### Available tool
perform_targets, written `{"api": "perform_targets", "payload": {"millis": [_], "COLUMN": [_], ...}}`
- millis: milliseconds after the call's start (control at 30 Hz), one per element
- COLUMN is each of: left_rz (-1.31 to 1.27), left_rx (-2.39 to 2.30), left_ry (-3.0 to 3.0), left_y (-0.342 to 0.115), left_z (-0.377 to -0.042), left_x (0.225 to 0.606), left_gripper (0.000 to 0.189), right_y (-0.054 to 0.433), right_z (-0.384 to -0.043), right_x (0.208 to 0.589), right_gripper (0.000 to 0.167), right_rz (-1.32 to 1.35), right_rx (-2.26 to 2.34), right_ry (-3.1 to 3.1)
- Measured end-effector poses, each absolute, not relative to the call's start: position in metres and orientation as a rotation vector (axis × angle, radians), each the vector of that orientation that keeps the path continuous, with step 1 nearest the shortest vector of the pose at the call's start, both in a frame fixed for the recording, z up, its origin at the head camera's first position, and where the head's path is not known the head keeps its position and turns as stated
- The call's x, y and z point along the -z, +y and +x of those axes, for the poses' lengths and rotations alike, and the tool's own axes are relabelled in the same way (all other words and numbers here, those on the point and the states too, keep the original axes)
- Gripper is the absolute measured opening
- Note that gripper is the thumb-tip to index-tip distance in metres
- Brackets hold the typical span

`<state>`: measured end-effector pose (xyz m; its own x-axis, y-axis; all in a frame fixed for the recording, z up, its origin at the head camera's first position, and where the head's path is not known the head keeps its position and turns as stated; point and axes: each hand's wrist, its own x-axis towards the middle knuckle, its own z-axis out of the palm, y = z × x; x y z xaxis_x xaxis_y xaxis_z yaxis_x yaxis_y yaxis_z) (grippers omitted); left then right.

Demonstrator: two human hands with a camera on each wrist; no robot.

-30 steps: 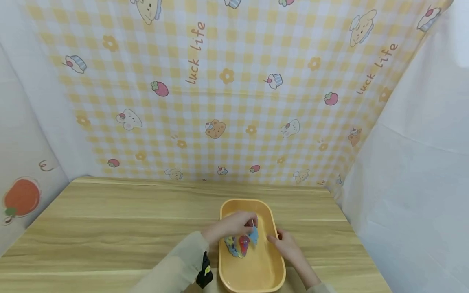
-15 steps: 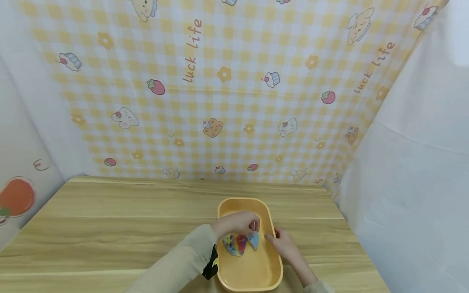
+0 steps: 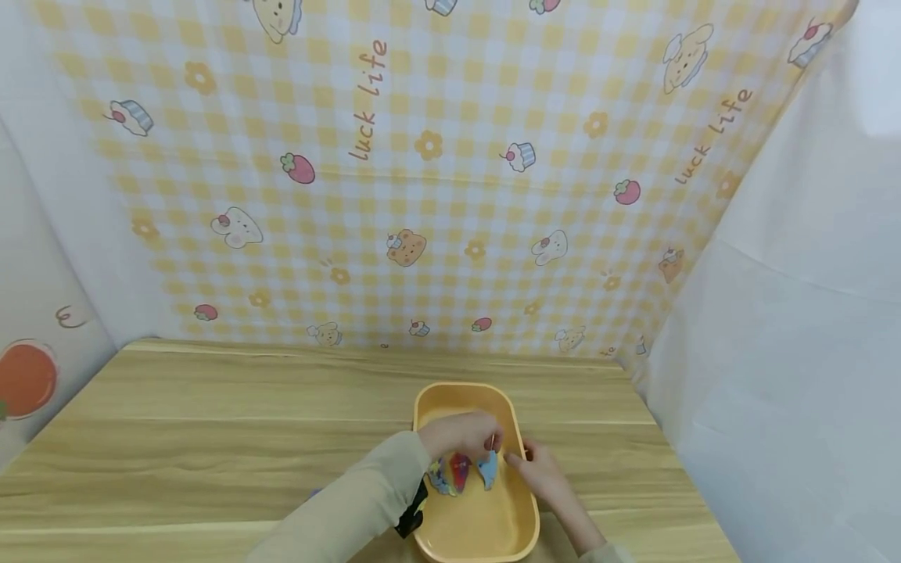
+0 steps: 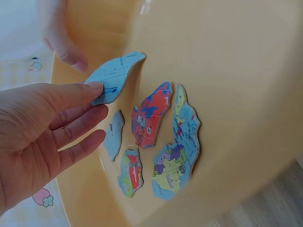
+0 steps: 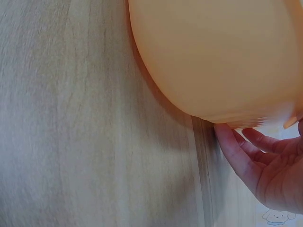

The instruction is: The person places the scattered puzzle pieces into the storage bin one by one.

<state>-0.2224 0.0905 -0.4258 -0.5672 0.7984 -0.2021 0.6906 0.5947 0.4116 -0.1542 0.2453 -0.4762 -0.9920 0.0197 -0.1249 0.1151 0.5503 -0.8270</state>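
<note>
My left hand (image 3: 464, 432) is over the yellow tray (image 3: 486, 536), and its thumb and fingers pinch a light-blue map puzzle piece (image 4: 113, 78) by one edge. In the left wrist view that piece is tilted up from the tray floor. Beneath and beside it lie a red and blue piece (image 4: 152, 116), a larger yellow, purple and blue piece (image 4: 176, 161), a small pale-blue piece (image 4: 114, 135) and a green and red piece (image 4: 131, 172). My right hand (image 3: 547, 475) holds the tray's right wall, thumb at the rim, fingers outside under the side.
The tray stands on a wood-grain table (image 3: 281, 438). Behind the table hangs a yellow checked cloth (image 3: 450, 203), with white cloth (image 3: 795, 352) at the right. A small blue thing (image 3: 314, 493) shows beside the left sleeve (image 3: 352, 500).
My left hand has shifted slightly toward the tray's right side with the light-blue piece. The right hand keeps its hold on the tray. The head view has turned slightly.
</note>
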Motion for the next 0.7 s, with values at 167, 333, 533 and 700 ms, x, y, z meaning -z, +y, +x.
{"api": "perform_targets", "payload": {"millis": [167,333,533,700], "left_rz": [1.226,1.244,1.190,1.153], "left_rx": [-0.276,-0.237,-0.274,-0.414], "left_ry": [2.498,2.502,2.520,2.479], "left_y": [0.095,0.093,0.092,0.082], "left_z": [-0.222,-0.218,-0.217,-0.218], "left_x": [0.434,0.435,0.433,0.424], "left_gripper": [0.012,0.016,0.025,0.024], "right_y": [0.245,0.244,0.244,0.244], "right_z": [-0.154,-0.153,-0.153,-0.152], "right_x": [0.475,0.476,0.474,0.471], "right_gripper": [0.041,0.041,0.042,0.041], "right_rz": [0.125,0.138,0.143,0.166], "right_rx": [1.428,1.413,1.440,1.440], "right_ry": [2.678,2.682,2.668,2.675]}}
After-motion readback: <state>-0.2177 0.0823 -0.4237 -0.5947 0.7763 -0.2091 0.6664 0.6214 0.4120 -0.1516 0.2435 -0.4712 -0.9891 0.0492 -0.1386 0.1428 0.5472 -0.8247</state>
